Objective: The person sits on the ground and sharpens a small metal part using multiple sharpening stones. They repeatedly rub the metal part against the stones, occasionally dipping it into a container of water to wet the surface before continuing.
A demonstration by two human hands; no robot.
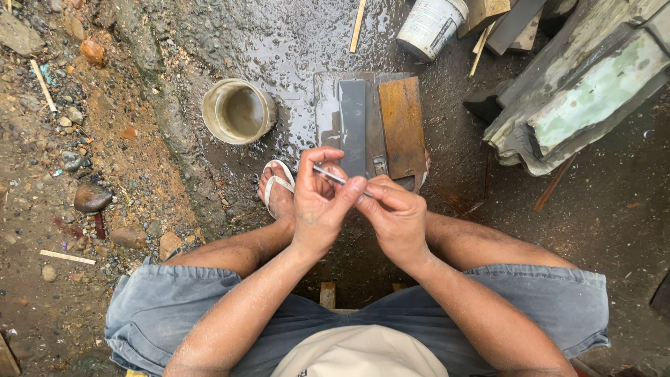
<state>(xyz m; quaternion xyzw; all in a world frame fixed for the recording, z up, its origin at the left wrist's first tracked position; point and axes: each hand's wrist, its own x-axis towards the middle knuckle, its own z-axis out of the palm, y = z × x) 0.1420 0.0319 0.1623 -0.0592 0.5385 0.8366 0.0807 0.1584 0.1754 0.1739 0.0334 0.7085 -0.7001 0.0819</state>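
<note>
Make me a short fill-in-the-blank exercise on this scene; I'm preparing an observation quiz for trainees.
1. Both hands, left hand and right hand, hold one thin ____ metal blade.
2. The dark grey rectangular sharpening stone lies beside a ____-coloured rusty flat slab.
3. The round open cream plastic tub stands on wet ground to the ____ of the stone.
4. The foot wears a ____ rubber sandal.

Missing words: silver; brown; left; white

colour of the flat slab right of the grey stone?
Rusty orange-brown slab, beside the dark grey stone; the head view shows it best.
</note>
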